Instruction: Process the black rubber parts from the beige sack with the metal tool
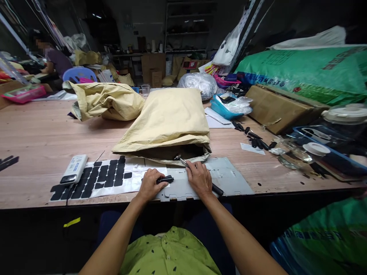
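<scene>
My left hand [150,184] is closed on a small black part [165,179] and rests it on a grey metal plate [229,179] at the table's near edge. My right hand [199,177] grips a small hammer [181,160] by its black handle, the metal head pointing up and left toward the mouth of a tan sack [168,118]. A white sheet of black stick-on pads [97,179] lies just left of my left hand.
A white handheld device [73,169] lies on the pad sheet. A second crumpled tan sack [106,100] sits at back left. Loose black parts [255,139], a cardboard box [279,107], a blue tray [329,147] and green sacks [309,70] crowd the right. A person sits far left.
</scene>
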A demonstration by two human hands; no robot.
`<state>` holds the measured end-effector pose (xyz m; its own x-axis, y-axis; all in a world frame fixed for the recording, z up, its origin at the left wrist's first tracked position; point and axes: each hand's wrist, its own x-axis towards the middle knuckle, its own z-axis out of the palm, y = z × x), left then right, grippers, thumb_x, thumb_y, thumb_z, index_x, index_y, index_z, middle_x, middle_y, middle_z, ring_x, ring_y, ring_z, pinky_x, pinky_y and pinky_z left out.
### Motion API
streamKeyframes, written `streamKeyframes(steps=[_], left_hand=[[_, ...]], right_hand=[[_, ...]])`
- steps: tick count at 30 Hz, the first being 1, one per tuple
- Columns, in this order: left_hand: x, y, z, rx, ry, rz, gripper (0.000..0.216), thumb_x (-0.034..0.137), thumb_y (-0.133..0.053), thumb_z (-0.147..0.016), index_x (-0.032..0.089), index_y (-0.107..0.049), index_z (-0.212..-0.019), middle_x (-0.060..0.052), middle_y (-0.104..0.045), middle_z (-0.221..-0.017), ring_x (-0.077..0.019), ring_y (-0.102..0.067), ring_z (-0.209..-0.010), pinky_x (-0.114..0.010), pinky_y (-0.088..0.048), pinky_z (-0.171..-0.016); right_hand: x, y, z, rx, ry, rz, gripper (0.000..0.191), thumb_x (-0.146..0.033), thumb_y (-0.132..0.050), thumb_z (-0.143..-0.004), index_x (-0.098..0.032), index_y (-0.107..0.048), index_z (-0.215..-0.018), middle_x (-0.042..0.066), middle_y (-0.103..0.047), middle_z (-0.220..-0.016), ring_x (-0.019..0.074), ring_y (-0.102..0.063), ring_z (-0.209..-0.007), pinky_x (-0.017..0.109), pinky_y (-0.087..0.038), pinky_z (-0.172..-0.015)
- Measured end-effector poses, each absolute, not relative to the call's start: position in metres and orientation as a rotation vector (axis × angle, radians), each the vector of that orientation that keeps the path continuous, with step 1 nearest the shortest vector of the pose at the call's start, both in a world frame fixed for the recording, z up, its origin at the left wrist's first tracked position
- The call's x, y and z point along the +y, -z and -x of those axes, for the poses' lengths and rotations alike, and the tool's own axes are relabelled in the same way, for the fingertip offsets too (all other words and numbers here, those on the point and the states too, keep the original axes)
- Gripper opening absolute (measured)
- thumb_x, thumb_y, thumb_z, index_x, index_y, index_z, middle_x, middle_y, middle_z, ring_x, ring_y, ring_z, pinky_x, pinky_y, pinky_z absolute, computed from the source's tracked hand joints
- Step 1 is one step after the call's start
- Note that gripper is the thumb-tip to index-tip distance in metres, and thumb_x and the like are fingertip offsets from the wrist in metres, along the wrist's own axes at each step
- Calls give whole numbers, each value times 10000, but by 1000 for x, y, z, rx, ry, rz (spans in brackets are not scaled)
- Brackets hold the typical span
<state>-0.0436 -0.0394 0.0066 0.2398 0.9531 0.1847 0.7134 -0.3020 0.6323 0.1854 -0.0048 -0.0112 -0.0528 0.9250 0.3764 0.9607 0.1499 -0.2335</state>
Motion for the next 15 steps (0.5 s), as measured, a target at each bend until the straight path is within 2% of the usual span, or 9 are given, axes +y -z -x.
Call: streamKeyframes(steps=[5, 12, 15], left_hand=[[-34, -2, 45, 1529, -770, -2031, 154, 298, -763, -770, 219, -720, -895, -18, -634, -838, -210, -523, -880, -325, -384, -790], [-33, 0, 45, 1529, -789, -2016, 166, 306, -789, -742, 227, -751, -884, -8, -623, -793, -201, -522, -854, -315, -369, -781], [-33, 0, 44, 1531, -800, -1991, 138, 298, -788, -743, 236, -753, -861, -4, -622, -784, -196, -513, -845, -306, -360, -763]], right_hand=[[-5, 4, -185, -1957, -24, 1810, 308, -217, -486, -923, -250, -671, -1167, 58, -607, -934, 194, -485, -857, 310, -371, -738], [-62, -13, -170, -1804, -429, 1441, 367, -309, -432, -969, -238, -602, -1286, 57, -629, -1014, 175, -592, -943, 298, -479, -846], [-88, -17, -161, -1863, -541, 1365, 379, -285, -420, -979, -258, -583, -1320, 42, -616, -939, 146, -597, -855, 263, -492, -776]])
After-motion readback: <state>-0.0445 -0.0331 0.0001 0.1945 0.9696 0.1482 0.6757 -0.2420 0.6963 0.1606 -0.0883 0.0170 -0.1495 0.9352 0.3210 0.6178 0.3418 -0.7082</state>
